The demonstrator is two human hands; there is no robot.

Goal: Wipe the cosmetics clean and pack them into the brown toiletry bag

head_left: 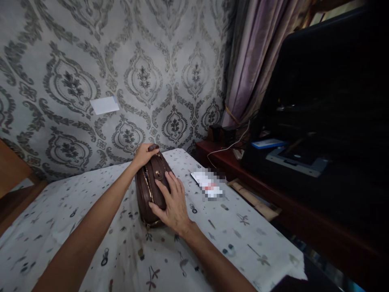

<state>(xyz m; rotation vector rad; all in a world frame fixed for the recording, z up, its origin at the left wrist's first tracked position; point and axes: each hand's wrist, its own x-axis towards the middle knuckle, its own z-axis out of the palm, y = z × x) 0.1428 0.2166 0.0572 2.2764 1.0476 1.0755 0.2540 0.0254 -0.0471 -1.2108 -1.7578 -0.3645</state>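
A dark brown bag (142,194) with gold-coloured zips and a small metal clasp rests on a white patterned cloth (121,251). My left hand (144,156) is closed around the far end of the bag, with the thumb over its top edge. Across the bag's near right side lies my right hand (173,202), fingers spread and touching the leather. The zip on the left side seems partly open, but the inside cannot be made out.
Right of the bag lies a phone-like object (209,186), its surface pixelated. A dark red wooden ledge (221,156) with cables runs beside the cloth, below a large black screen (322,93). Patterned wallpaper (142,77) stands behind; wooden furniture (15,174) is at left.
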